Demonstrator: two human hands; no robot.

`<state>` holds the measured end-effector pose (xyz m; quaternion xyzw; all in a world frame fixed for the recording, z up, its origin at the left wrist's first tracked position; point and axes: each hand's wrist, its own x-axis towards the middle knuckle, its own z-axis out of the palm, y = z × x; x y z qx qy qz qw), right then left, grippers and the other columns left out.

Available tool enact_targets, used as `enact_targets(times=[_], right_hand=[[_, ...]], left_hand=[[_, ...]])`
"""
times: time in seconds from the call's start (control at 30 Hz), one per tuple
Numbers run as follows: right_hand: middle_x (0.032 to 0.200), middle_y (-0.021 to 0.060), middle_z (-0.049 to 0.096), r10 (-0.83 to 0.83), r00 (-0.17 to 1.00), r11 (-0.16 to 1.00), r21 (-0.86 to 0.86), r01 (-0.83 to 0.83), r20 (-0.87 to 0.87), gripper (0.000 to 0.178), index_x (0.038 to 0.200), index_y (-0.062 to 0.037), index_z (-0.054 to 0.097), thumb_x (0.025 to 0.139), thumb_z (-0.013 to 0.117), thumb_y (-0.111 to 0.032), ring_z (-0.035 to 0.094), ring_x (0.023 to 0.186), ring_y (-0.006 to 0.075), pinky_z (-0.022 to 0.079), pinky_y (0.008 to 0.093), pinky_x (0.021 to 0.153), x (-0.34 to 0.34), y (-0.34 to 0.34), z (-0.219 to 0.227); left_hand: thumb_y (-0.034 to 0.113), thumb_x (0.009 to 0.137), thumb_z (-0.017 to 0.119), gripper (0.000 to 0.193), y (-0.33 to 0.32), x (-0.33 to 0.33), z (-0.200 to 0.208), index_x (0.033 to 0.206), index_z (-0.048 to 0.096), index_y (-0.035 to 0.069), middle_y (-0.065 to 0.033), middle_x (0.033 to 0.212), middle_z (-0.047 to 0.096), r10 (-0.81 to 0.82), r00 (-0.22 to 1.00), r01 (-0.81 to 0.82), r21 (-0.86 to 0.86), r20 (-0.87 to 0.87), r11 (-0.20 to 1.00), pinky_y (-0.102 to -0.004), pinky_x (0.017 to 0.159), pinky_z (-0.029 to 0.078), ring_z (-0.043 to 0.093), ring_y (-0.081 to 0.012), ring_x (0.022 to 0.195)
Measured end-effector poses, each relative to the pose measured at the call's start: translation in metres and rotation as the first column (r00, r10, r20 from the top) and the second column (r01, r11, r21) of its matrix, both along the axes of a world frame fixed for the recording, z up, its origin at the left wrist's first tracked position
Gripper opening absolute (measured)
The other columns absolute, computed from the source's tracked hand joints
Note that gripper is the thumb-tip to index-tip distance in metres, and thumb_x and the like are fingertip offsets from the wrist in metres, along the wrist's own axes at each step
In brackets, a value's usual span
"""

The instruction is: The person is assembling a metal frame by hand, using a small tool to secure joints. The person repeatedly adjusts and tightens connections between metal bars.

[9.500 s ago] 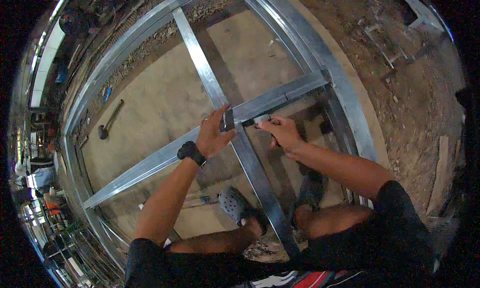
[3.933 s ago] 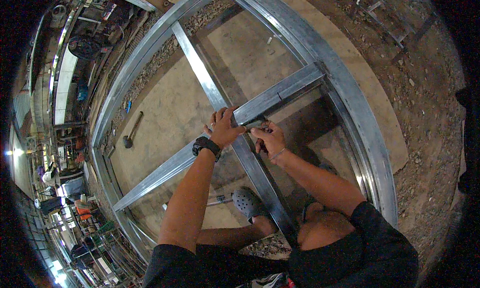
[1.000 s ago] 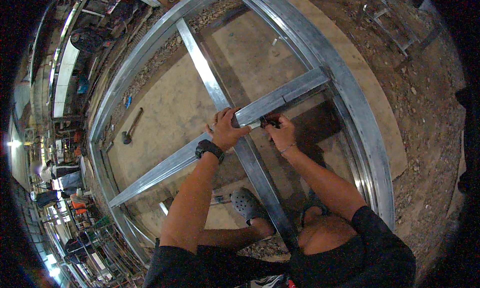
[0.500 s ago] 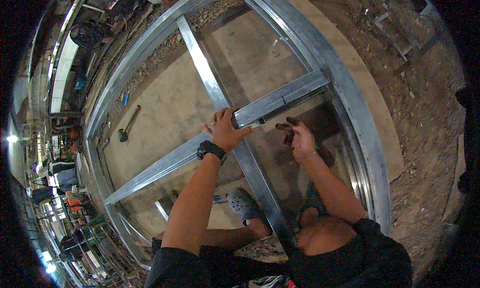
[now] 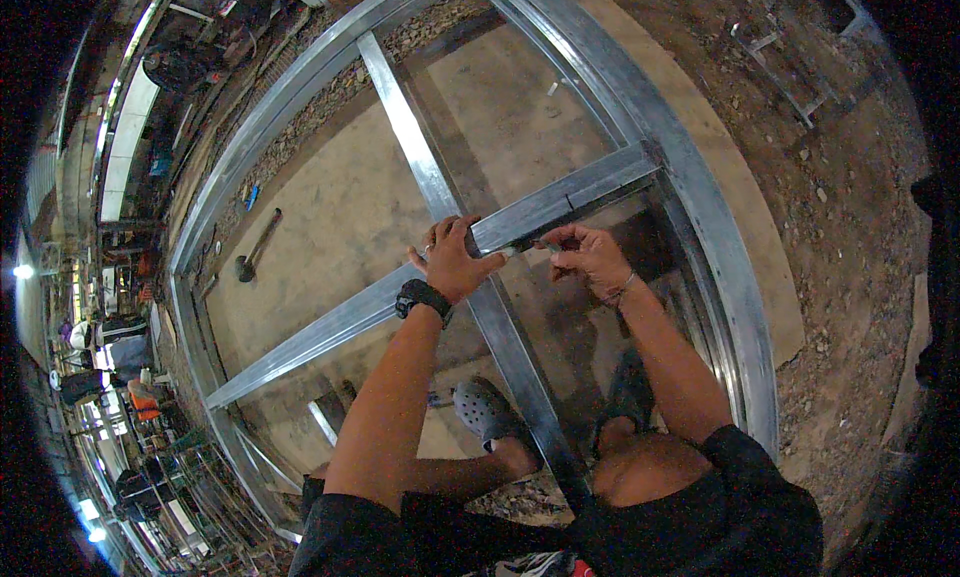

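Note:
A large frame of shiny metal bars surrounds my feet, its outer bar (image 5: 735,267) curving along the right. My left hand (image 5: 452,262), a black watch on its wrist, grips the crossbar (image 5: 570,192) where it meets the long bar (image 5: 410,132). Its thumb points right along the crossbar's near edge. Close to that thumb is my right hand (image 5: 595,265), its fingers bent together in a pinch just below the crossbar. Whatever is between them is too small to make out. A short dark line marks the crossbar's face above the right hand.
Inside the frame, a hammer (image 5: 260,245) lies on a tan sheet (image 5: 330,197), with a small blue object (image 5: 252,195) beyond it. My grey clog (image 5: 485,412) stands left of the long bar. Stony dirt (image 5: 850,247) borders the right side; cluttered racks line the left.
My right hand has moved slightly up and left, toward the left thumb, and its fingers have closed into a pinch. The left hand stays on the bars.

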<state>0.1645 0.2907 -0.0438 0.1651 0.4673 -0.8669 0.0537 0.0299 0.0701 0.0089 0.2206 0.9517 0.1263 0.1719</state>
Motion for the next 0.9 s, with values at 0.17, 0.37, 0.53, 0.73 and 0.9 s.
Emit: enact_targets(times=[0.17, 0.37, 0.53, 0.73, 0.9], right_hand=[[0.105, 0.0119, 0.071, -0.104, 0.994, 0.966, -0.237, 0.106, 0.019, 0.042, 0.124, -0.0003, 0.056, 0.086, 0.074, 0.001, 0.072, 0.086, 0.0213, 0.062, 0.0359, 0.074, -0.002, -0.018, 0.006], [0.107, 0.0136, 0.071, -0.236, 0.964, 0.882, -0.389, 0.266, 0.124, 0.039, 0.119, 0.0002, 0.058, 0.085, 0.077, -0.002, 0.072, 0.091, 0.0246, 0.062, 0.0378, 0.082, -0.005, -0.015, -0.005], [0.101, 0.0104, 0.072, -0.394, 0.909, 0.863, -0.284, 0.417, 0.137, 0.028, 0.108, -0.0004, 0.063, 0.085, 0.078, -0.005, 0.072, 0.087, 0.0227, 0.061, 0.0358, 0.077, -0.005, -0.031, -0.011], [0.094, 0.007, 0.072, -0.348, 0.911, 0.852, -0.33, 0.406, 0.22, 0.016, 0.105, -0.004, 0.065, 0.092, 0.073, -0.011, 0.07, 0.083, 0.0189, 0.058, 0.0316, 0.074, -0.008, -0.05, -0.01], [0.093, 0.0056, 0.071, -0.258, 0.938, 0.854, -0.4, 0.333, 0.231, 0.015, 0.105, -0.0052, 0.066, 0.096, 0.071, -0.016, 0.069, 0.081, 0.0175, 0.058, 0.0304, 0.07, -0.013, -0.055, -0.019]], left_hand=[[0.063, 0.066, 0.083, 0.089, -0.015, -0.006, -0.011, 0.14, 0.055, 0.023, -0.0066, 0.142, 0.053, -0.004, 1.0, 0.004, 0.074, 0.002, 0.997, -0.0703, 0.112, 0.016, 0.039, -0.0341, 0.138], [0.06, 0.067, 0.084, 0.089, -0.001, -0.002, 0.0, 0.14, 0.055, 0.019, -0.0088, 0.145, 0.051, -0.009, 1.0, 0.009, 0.022, 0.017, 1.0, -0.063, 0.115, 0.021, 0.039, -0.0354, 0.14], [0.056, 0.068, 0.085, 0.087, -0.002, -0.001, 0.0, 0.141, 0.054, 0.019, -0.0083, 0.146, 0.051, 0.008, 0.999, -0.009, 0.03, 0.04, 0.999, -0.0657, 0.115, 0.018, 0.039, -0.0345, 0.14], [0.059, 0.067, 0.084, 0.088, -0.005, 0.0, -0.005, 0.141, 0.055, 0.022, -0.0055, 0.146, 0.051, 0.022, 1.0, -0.022, 0.026, -0.003, 0.999, -0.0733, 0.112, 0.009, 0.039, -0.032, 0.142], [0.062, 0.065, 0.083, 0.089, -0.003, 0.001, -0.001, 0.141, 0.055, 0.024, -0.0052, 0.147, 0.051, 0.033, 0.999, -0.033, -0.003, 0.003, 0.999, -0.0736, 0.111, 0.009, 0.037, -0.0318, 0.143]])
